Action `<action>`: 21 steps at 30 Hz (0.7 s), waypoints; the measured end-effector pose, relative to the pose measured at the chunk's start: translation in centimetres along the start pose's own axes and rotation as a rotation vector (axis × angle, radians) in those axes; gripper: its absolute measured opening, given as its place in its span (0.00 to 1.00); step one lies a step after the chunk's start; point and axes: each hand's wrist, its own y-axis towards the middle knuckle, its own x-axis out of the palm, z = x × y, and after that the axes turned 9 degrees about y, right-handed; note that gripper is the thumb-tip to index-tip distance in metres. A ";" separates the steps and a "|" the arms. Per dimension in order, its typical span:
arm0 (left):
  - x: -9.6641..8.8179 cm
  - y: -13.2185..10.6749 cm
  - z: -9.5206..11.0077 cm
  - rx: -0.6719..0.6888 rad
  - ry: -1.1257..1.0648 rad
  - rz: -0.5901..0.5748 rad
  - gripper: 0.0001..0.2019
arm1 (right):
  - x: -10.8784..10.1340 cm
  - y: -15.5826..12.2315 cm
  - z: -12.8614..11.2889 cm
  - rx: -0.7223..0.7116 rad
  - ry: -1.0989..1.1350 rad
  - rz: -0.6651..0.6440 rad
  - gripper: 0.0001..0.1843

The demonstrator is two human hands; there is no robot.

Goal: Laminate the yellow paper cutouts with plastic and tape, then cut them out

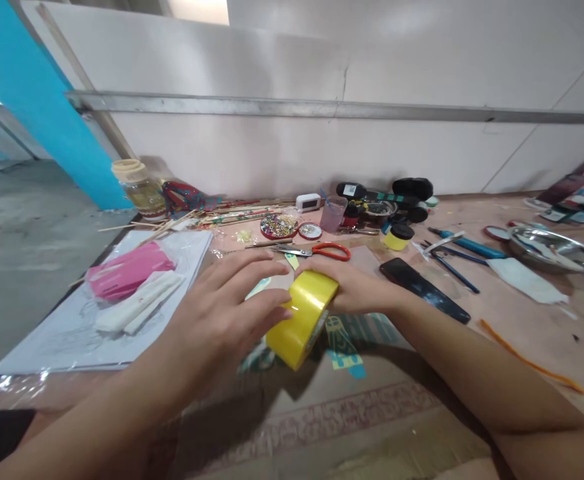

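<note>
A roll of yellow packing tape (306, 312) is held tilted over the cardboard (322, 427) in front of me. Gripping it from its far right side is my right hand (349, 283). My left hand (235, 300) has its fingers spread, and its fingertips reach the left edge of the roll. Whether they press on the tape, I cannot tell. Beneath and beyond the roll lie patterned yellow-and-blue pieces (343, 347), partly hidden. Red-handled scissors (329, 251) rest just behind my hands.
To the left, a pink packet (131, 270) lies on white sheets (47, 333), near a jar (139, 190). Bead dishes (279, 227) stand at the back. On the right are a black phone (425, 290), a metal bowl (567, 257) and an orange strip (529, 357).
</note>
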 end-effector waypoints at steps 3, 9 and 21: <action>0.1 -0.1 0.1 0.031 0.009 0.005 0.08 | 0.1 0.0 0.0 -0.006 -0.021 0.005 0.21; 0.2 0.0 0.2 0.039 0.010 -0.002 0.07 | 0.2 0.0 -0.2 -0.001 -0.023 -0.001 0.23; 1.1 -0.3 1.0 0.011 -0.102 -0.024 0.04 | -0.1 0.2 0.3 -0.018 0.051 -0.034 0.23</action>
